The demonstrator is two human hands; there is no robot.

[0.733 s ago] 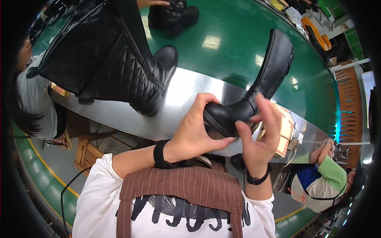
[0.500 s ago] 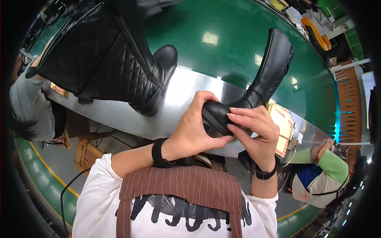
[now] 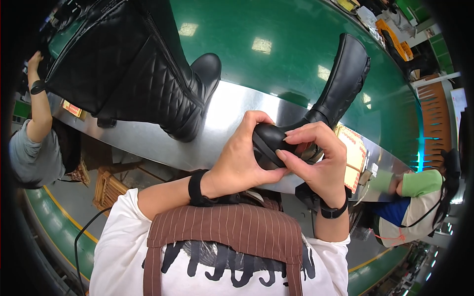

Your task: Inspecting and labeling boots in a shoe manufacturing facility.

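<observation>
A: Overhead, green conveyor belt [image 3: 296,74] with steel edge; quilted black boot [image 3: 133,74] at left. Count?

B: Two boots. The tall black boot [image 3: 340,84] stands at the edge. Left hand [image 3: 242,163] cups its toe; right hand [image 3: 321,163] pinches the sole rim.

A: Risk?

B: Shaft-heavy; a loosened grip likely tips it.

A tall black boot [image 3: 326,108], smooth and glossy with a quilted-looking edge up its shaft, leans with the shaft tilted away over the green belt and steel counter edge, its rounded toe and dark sole turned toward the person and cupped between both hands.
</observation>
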